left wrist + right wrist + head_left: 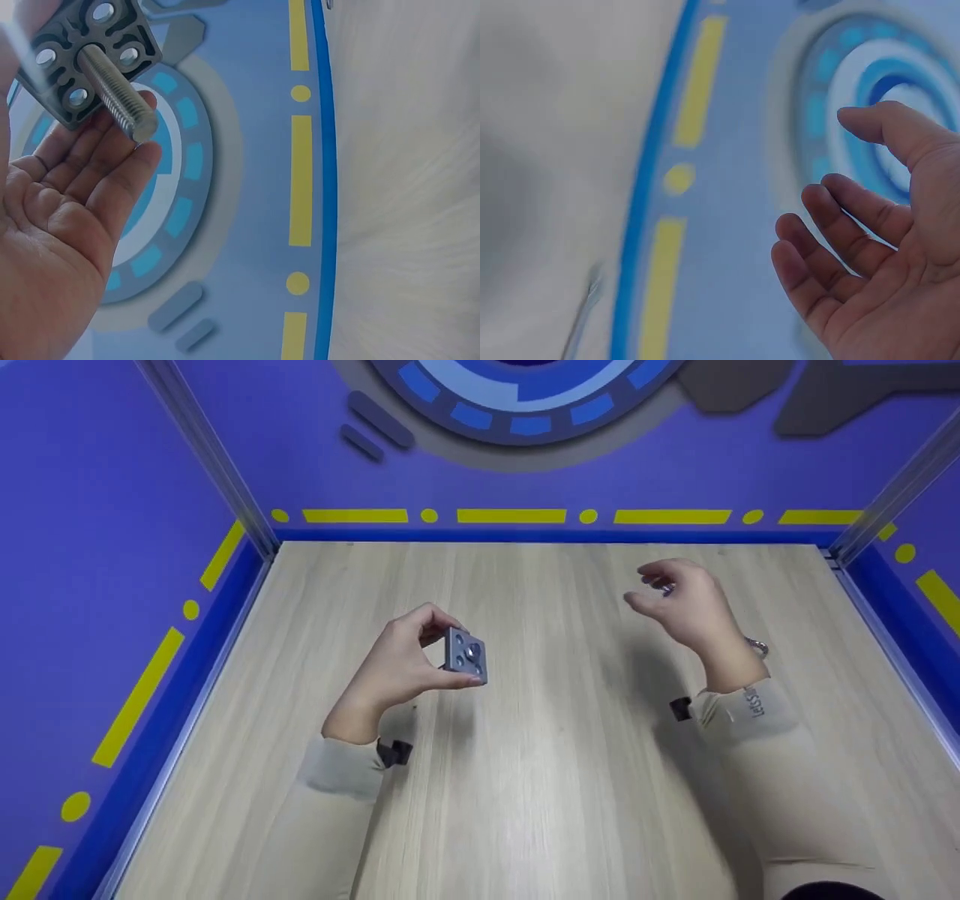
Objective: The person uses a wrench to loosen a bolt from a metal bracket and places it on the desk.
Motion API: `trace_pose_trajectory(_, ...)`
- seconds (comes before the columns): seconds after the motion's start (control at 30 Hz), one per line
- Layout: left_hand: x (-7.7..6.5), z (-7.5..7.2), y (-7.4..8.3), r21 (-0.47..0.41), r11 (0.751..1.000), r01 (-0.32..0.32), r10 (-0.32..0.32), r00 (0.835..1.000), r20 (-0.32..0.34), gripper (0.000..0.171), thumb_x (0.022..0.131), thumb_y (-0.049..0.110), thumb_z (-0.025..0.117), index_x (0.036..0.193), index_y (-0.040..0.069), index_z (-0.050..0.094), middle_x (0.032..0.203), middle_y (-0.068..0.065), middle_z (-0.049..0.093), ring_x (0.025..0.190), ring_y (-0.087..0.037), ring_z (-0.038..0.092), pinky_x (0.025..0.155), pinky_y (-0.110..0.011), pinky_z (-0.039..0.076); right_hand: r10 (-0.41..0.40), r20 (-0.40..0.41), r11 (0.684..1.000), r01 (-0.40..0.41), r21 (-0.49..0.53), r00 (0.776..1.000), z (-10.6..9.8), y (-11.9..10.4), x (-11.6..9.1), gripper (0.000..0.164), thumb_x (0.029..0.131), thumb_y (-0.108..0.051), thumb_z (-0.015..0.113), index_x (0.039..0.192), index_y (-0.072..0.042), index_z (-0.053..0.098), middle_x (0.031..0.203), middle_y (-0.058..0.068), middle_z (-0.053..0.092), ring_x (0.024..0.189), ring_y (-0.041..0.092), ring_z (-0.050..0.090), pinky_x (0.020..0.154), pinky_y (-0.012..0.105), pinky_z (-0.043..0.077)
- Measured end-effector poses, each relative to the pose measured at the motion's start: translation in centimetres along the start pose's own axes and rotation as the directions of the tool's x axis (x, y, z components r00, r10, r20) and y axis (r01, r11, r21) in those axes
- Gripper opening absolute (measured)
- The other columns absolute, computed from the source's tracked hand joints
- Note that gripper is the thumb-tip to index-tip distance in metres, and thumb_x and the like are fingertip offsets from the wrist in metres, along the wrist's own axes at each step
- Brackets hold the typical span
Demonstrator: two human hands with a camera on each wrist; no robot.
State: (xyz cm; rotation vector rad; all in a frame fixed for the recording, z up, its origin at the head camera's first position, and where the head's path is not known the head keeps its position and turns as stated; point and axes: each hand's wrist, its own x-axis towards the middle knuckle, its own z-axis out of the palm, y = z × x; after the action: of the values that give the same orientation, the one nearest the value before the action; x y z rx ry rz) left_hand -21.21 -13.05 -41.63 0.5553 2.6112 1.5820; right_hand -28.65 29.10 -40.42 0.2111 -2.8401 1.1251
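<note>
My left hand (405, 656) grips a grey square plate (455, 651) by its edges, between thumb and fingers, above the table. A threaded bolt (116, 91) runs through the plate's middle. Its shiny head (472, 652) faces right in the head view, and the threaded end sticks out towards the palm in the left wrist view. Four round holes surround the bolt. On the right, my right hand (686, 607) is raised with fingers relaxed and thumb apart, holding nothing. Behind it, partly hidden, is a shiny metal tool (757, 646), blurred in the right wrist view.
The pale wooden table (540, 780) is bounded by a blue back wall (510, 484) with yellow marks and by side panels in metal frames. Both sleeves carry a small black piece (680, 709) at the wrist.
</note>
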Motion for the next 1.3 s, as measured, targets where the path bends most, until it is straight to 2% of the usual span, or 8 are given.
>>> trace_pose_trajectory(0.27,0.7,1.1,0.9,0.003,1.000,-0.029,0.029,1.000,0.007,0.068,0.073,0.032,0.111,0.127,0.018,0.072,0.129,0.005,0.076,0.138,-0.020,0.072,0.128,-0.036,0.057,-0.155,-0.010,0.986,0.155,0.068,0.988,1.5,-6.2,-2.5,0.047,0.101,-0.025,0.087,0.141,-0.006,0.074,0.136,0.016,0.073,0.128,0.037,0.067,0.112,0.051,0.058)
trace_pose_trajectory(0.53,1.4,2.0,1.9,-0.009,0.997,-0.083,0.083,0.997,0.009,0.068,0.073,0.032,0.111,0.127,0.018,0.072,0.127,0.004,0.076,0.138,-0.020,0.072,0.128,-0.037,0.057,-0.267,-0.025,0.960,0.268,0.085,0.963,3.6,-9.0,-4.7,0.039,0.098,-0.020,0.090,0.132,-0.006,0.079,0.129,0.012,0.079,0.119,0.033,0.071,0.103,0.045,0.062)
trace_pose_trajectory(0.6,1.4,2.2,2.1,-0.007,0.996,-0.091,0.091,0.996,0.012,0.068,0.073,0.032,0.111,0.127,0.018,0.072,0.126,0.005,0.076,0.139,-0.019,0.071,0.128,-0.035,0.056,-0.277,-0.002,0.956,0.276,0.097,0.961,4.2,-9.6,-5.0,0.030,0.099,-0.023,0.089,0.123,-0.007,0.082,0.121,0.012,0.080,0.113,0.031,0.072,0.099,0.043,0.062)
trace_pose_trajectory(0.7,1.5,2.6,2.3,-0.015,0.994,-0.104,0.104,0.994,0.013,0.067,0.073,0.032,0.111,0.126,0.018,0.073,0.125,0.005,0.076,0.138,-0.018,0.072,0.128,-0.034,0.056,-0.279,0.051,0.956,0.272,0.113,0.959,5.4,-10.4,-5.4,0.022,0.103,-0.030,0.086,0.109,-0.010,0.085,0.105,0.008,0.080,0.095,0.025,0.071,0.083,0.037,0.060)
trace_pose_trajectory(0.87,1.4,3.3,2.4,-0.032,0.990,-0.134,0.135,0.991,0.021,0.065,0.074,0.032,0.110,0.125,0.017,0.073,0.124,0.005,0.076,0.134,-0.016,0.072,0.128,-0.033,0.056,-0.268,0.129,0.960,0.252,0.125,0.955,7.4,-11.5,-5.8,0.030,0.108,-0.040,0.079,0.099,-0.012,0.086,0.088,0.001,0.073,0.077,0.019,0.061,0.066,0.032,0.051)
trace_pose_trajectory(1.1,1.3,3.6,2.3,-0.035,0.985,-0.170,0.171,0.985,0.032,0.061,0.076,0.031,0.109,0.123,0.017,0.073,0.121,0.006,0.076,0.129,-0.013,0.071,0.128,-0.030,0.055,-0.213,0.202,0.973,0.187,0.137,0.956,8.7,-11.9,-6.1,0.032,0.107,-0.043,0.079,0.092,-0.016,0.085,0.079,-0.002,0.068,0.070,0.016,0.055,0.060,0.030,0.046)
trace_pose_trajectory(1.2,1.3,3.5,2.3,-0.032,0.984,-0.175,0.176,0.984,0.030,0.062,0.075,0.031,0.110,0.123,0.017,0.073,0.121,0.006,0.076,0.130,-0.013,0.071,0.128,-0.030,0.056,-0.232,0.208,0.966,0.199,0.167,0.950,8.6,-11.9,-6.2,0.025,0.106,-0.038,0.082,0.096,-0.015,0.086,0.085,-0.001,0.073,0.073,0.016,0.058,0.062,0.028,0.049)
trace_pose_trajectory(1.3,1.3,3.5,2.2,-0.030,0.985,-0.168,0.169,0.985,0.030,0.063,0.074,0.033,0.110,0.123,0.017,0.073,0.120,0.006,0.076,0.130,-0.014,0.071,0.127,-0.031,0.056,-0.288,0.214,0.947,0.244,0.209,0.933,8.4,-11.8,-6.3,0.015,0.104,-0.028,0.085,0.104,-0.014,0.087,0.092,0.001,0.076,0.078,0.017,0.061,0.065,0.025,0.050)
